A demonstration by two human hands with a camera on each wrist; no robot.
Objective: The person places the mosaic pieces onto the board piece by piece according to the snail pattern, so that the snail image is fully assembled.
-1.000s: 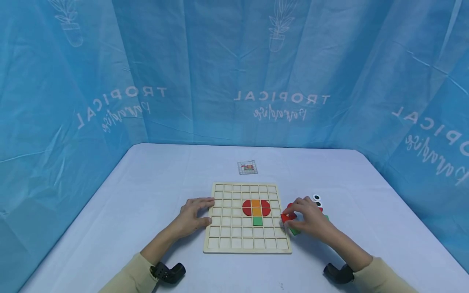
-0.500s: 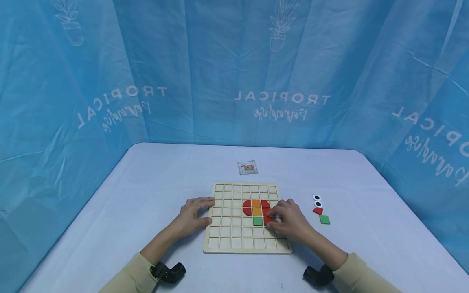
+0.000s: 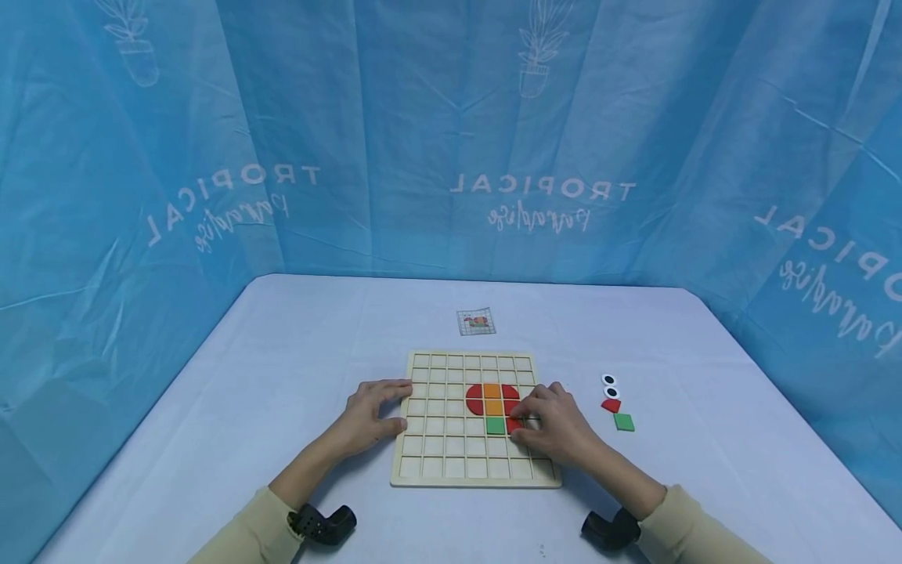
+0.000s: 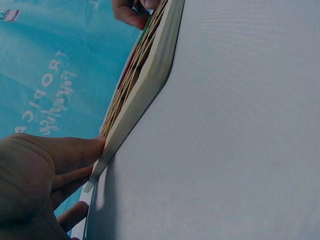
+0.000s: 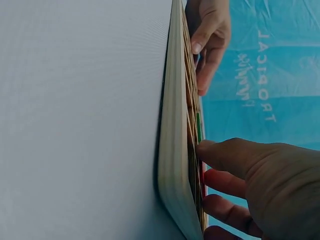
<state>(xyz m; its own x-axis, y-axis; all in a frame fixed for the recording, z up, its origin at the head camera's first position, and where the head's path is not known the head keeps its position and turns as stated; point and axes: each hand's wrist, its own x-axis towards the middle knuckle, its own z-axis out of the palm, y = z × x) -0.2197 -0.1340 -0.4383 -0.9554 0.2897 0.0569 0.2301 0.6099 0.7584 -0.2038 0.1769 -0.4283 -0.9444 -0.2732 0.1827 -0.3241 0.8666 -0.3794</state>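
Note:
A wooden grid board (image 3: 444,468) lies on the table. In it sit red rounded tiles (image 3: 474,401), orange square tiles (image 3: 494,407) and a green square tile (image 3: 496,425). My right hand (image 3: 557,425) is over the board's right side, thumb and fingertips pinching a red tile (image 3: 514,424) at the cell beside the green one. The hand covers part of that tile. My left hand (image 3: 366,417) rests at the board's left edge, its thumb and fingers extended against the rim, as the left wrist view also shows.
Right of the board lie two round eye pieces (image 3: 610,386), a red piece (image 3: 611,406) and a green square piece (image 3: 624,422). A small picture card (image 3: 476,322) with a grid lies behind the board. Blue curtains (image 3: 451,141) surround the white table (image 3: 338,329).
My right hand has moved left from the loose pieces onto the board, bringing the red tile to the cell beside the green one. My left hand has stayed put.

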